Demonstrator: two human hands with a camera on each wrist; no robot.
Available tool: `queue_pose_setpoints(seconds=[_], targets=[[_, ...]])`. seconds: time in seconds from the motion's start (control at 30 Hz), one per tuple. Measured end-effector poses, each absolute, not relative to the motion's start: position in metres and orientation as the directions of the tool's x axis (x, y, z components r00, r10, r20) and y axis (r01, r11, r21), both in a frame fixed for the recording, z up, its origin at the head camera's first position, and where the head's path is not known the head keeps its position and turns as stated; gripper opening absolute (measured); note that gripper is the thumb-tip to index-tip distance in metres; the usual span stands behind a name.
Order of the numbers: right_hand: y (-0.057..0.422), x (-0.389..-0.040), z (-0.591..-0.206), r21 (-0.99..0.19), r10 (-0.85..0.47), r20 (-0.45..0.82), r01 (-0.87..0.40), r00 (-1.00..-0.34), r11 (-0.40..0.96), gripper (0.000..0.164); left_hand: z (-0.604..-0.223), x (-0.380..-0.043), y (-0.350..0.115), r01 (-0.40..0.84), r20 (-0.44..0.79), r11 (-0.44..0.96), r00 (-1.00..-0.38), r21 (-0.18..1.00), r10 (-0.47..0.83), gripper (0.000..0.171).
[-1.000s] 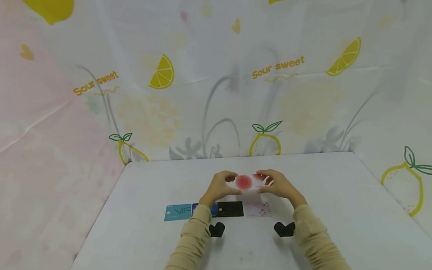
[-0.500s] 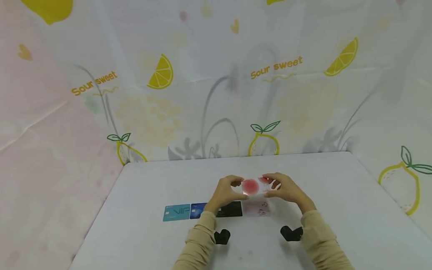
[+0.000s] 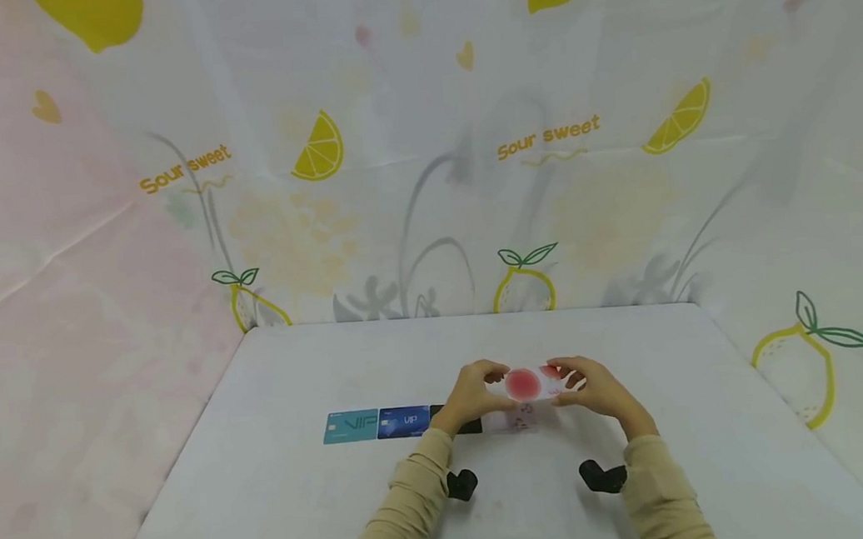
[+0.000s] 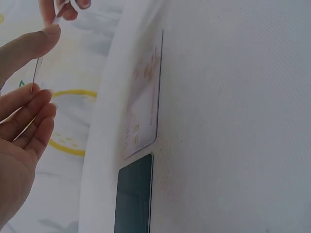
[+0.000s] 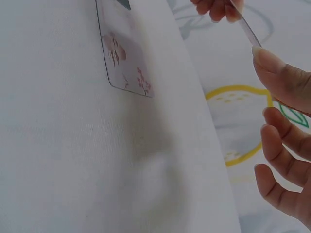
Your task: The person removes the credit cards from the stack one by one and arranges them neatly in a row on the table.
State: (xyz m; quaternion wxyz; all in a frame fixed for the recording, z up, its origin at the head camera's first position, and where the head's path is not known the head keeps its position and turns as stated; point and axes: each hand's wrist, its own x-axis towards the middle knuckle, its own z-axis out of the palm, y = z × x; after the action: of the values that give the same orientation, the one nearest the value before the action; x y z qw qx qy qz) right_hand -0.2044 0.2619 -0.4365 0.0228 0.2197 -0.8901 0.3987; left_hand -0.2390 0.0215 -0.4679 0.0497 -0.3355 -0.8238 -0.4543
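Note:
Between both hands a white card [image 3: 524, 385] with red circles is held above the table, its printed face toward the head camera. My left hand [image 3: 473, 393] pinches its left end between thumb and fingers, while my right hand [image 3: 594, 387] pinches the right end. Below lies a row of cards: a teal VIP card [image 3: 350, 426], a blue VIP card [image 3: 403, 422], a black card [image 4: 133, 196] and a pale pink card with blossoms [image 5: 124, 60]. My left hand and wrist partly cover the black card in the head view.
The cards lie on a white table [image 3: 268, 506]. A cloth backdrop [image 3: 410, 179] printed with lemons rises behind it and at both sides. Black wrist devices [image 3: 603, 476] stick out inward from both sleeves.
Both hands have moved right and nearer with the white card, still gripping both ends. The blue card now shows fully, and more of the black card is covered.

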Motion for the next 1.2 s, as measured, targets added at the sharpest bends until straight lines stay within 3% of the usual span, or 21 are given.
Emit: queue_pose_setpoints(seconds=[0.57, 0.87, 1.2], targets=[[0.287, -0.190, -0.440, -0.723, -0.316, 0.158, -0.328, -0.935, 0.608, 0.060, -0.468, -0.235, 0.050, 0.602, 0.353, 0.366, -0.753, 0.709, 0.555, 0.048], [0.296, -0.182, -0.448, -0.714, -0.288, 0.114, -0.280, -0.951, 0.642, 0.060, -0.466, -0.229, 0.066, 0.563, 0.234, 0.509, -0.787, 0.651, 0.572, 0.047], [0.298, -0.173, -0.461, -0.695, -0.216, 0.061, -0.197, -0.974, 0.692, 0.061, -0.475, -0.223, 0.076, 0.627, 0.209, 0.651, -0.770, 0.428, 0.603, 0.051]])
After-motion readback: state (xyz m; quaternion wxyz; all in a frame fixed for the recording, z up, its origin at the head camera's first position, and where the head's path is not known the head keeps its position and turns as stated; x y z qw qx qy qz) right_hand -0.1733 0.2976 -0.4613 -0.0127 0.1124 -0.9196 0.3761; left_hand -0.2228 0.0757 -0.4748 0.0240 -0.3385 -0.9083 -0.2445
